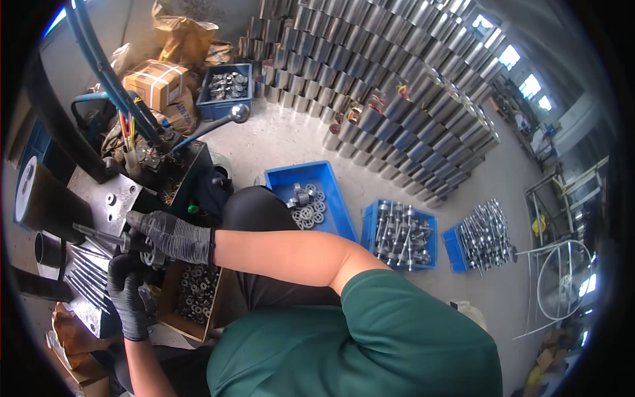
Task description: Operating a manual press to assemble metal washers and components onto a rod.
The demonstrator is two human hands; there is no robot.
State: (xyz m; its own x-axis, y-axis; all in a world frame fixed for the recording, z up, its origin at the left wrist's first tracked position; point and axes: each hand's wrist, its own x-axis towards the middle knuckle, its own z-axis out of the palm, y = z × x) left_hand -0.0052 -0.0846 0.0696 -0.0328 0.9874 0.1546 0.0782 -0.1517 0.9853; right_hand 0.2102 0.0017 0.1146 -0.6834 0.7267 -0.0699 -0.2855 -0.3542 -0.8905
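Both of my hands wear dark grey gloves and meet at the metal bench [122,198] on the left. A metal shaft [102,235] with thicker collars lies between them, pointing left. My right hand [170,235] reaches across from the right, closed over the shaft's near end. My left hand [127,291] comes up from below, its fingers curled against the shaft's underside. Parts of both grips are hidden. Several thin steel rods [89,278] lie side by side on the bench beside my left hand. Below my right hand, a box [215,306] holds many small metal rings [194,294].
A lever with a ball knob [239,113] juts out above the bench. A blue tray [337,198] with rings and blue bins [433,245] of shafts stand on the floor. Stacked metal cylinders [397,126] rise behind. A dark cylinder [53,198] stands at the left.
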